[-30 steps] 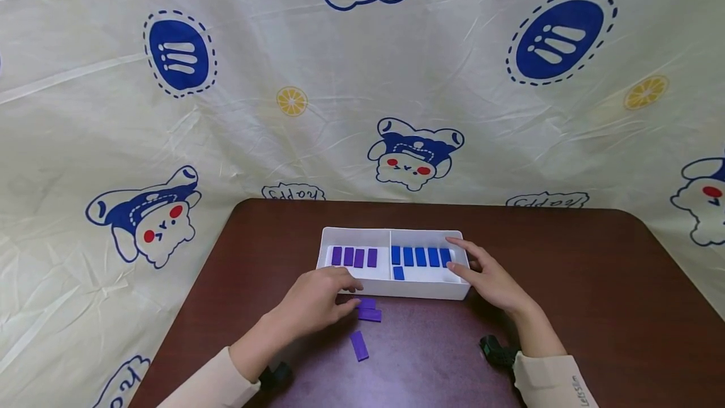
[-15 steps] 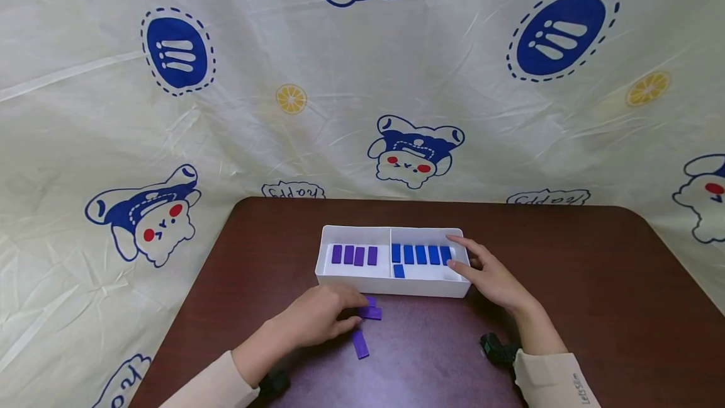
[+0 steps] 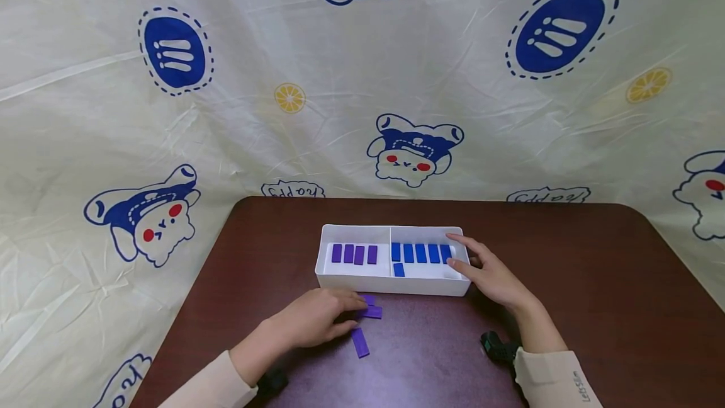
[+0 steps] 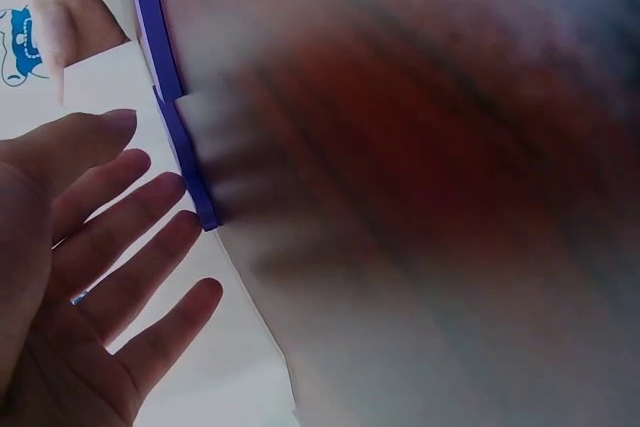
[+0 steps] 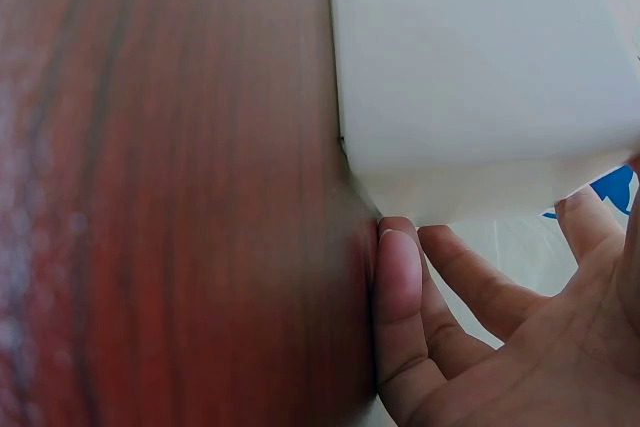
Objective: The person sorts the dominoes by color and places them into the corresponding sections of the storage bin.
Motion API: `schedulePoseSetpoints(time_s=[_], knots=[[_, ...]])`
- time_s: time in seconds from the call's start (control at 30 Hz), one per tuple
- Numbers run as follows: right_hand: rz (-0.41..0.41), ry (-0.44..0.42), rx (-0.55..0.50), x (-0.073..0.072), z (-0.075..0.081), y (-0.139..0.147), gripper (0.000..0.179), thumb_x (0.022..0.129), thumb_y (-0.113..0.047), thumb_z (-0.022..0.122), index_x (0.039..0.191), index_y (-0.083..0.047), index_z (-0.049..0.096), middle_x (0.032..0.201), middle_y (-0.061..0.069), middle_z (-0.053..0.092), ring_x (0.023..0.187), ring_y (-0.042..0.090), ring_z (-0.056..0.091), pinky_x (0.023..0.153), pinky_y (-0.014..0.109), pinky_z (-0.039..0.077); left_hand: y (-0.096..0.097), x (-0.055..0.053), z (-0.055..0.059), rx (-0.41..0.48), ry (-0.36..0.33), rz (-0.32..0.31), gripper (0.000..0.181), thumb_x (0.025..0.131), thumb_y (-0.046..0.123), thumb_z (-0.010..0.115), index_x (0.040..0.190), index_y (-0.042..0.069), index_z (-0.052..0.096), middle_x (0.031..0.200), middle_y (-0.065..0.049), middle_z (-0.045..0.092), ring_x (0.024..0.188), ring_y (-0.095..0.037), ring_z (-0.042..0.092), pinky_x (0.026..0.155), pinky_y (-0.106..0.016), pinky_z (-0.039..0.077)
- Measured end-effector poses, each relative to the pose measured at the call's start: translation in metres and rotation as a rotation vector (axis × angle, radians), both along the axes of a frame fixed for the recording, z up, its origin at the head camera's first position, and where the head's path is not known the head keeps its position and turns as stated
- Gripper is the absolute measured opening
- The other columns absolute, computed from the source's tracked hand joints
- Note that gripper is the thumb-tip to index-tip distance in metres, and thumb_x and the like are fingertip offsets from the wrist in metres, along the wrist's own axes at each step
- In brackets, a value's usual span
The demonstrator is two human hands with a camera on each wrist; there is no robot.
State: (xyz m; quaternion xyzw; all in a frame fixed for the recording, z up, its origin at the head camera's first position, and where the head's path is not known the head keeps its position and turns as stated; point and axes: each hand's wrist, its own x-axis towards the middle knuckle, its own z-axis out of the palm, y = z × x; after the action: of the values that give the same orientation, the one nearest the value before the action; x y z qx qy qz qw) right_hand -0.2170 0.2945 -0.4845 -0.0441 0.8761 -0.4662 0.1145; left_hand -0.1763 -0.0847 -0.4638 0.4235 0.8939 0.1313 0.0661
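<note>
In the head view, a white two-compartment box (image 3: 362, 284) stands on the table with purple tiles (image 3: 359, 255) on the left and blue tiles (image 3: 420, 253) on the right. My left hand (image 3: 317, 318) lies low before it, fingertips at two overlapping purple tiles (image 3: 371, 312), thumb apart. The left wrist view shows these fingers fairly straight beside a purple tile (image 4: 187, 162). One loose purple tile (image 3: 360, 342) lies nearer me. My right hand (image 3: 498, 279) holds the box's right end, thumb and forefinger over its rim; other fingers (image 5: 400, 277) bend against the outside.
The dark brown table (image 3: 595, 282) extends around the box. Behind it hangs a pale printed cloth (image 3: 340, 143). A dark wrist camera (image 3: 498, 348) sits under the right wrist, and another (image 3: 273, 381) under the left.
My left hand has shifted slightly right and down from the box's front wall onto the overlapping purple tiles. My right hand stays at the box. The tiles in the box look unchanged.
</note>
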Motion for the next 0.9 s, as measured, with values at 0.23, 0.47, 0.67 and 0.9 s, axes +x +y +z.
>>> schedulePoseSetpoints(time_s=[0.23, 0.47, 0.67, 0.9], knots=[[0.002, -0.011, -0.007, 0.001, 0.001, 0.000, 0.069, 0.101, -0.051, 0.062, 0.161, -0.036, 0.033, 0.167, 0.022, 0.024, 0.134, 0.045, 0.044, 0.101, 0.065, 0.048, -0.006, 0.000, 0.000, -0.004, -0.007, 0.014, 0.032, 0.101, 0.028, 0.068, 0.130, 0.017, 0.073, 0.127, 0.004, 0.073, 0.119, -0.009, 0.068, 0.103, -0.030, 0.055], [0.007, -0.002, -0.011, 0.001, 0.001, 0.000, 0.068, 0.101, -0.049, 0.062, 0.161, -0.035, 0.034, 0.166, 0.022, 0.026, 0.132, 0.044, 0.046, 0.099, 0.061, 0.051, -0.012, 0.002, 0.000, 0.014, 0.027, -0.012, 0.031, 0.096, 0.022, 0.074, 0.126, 0.015, 0.074, 0.119, 0.003, 0.073, 0.112, -0.010, 0.068, 0.099, -0.029, 0.056], [0.003, -0.001, -0.004, 0.001, 0.002, 0.000, 0.068, 0.101, -0.050, 0.062, 0.161, -0.034, 0.034, 0.165, 0.022, 0.026, 0.131, 0.043, 0.046, 0.098, 0.059, 0.051, -0.014, 0.003, 0.001, 0.036, -0.006, 0.001, 0.035, 0.094, 0.020, 0.077, 0.128, 0.015, 0.073, 0.120, 0.003, 0.070, 0.107, -0.008, 0.068, 0.095, -0.027, 0.057], [0.001, -0.001, 0.000, 0.001, 0.002, 0.000, 0.069, 0.101, -0.050, 0.062, 0.162, -0.034, 0.034, 0.165, 0.022, 0.026, 0.132, 0.043, 0.046, 0.098, 0.059, 0.052, -0.012, 0.000, 0.000, -0.018, 0.037, 0.025, 0.042, 0.094, 0.023, 0.077, 0.134, 0.011, 0.070, 0.139, -0.003, 0.066, 0.121, -0.015, 0.067, 0.102, -0.033, 0.056]])
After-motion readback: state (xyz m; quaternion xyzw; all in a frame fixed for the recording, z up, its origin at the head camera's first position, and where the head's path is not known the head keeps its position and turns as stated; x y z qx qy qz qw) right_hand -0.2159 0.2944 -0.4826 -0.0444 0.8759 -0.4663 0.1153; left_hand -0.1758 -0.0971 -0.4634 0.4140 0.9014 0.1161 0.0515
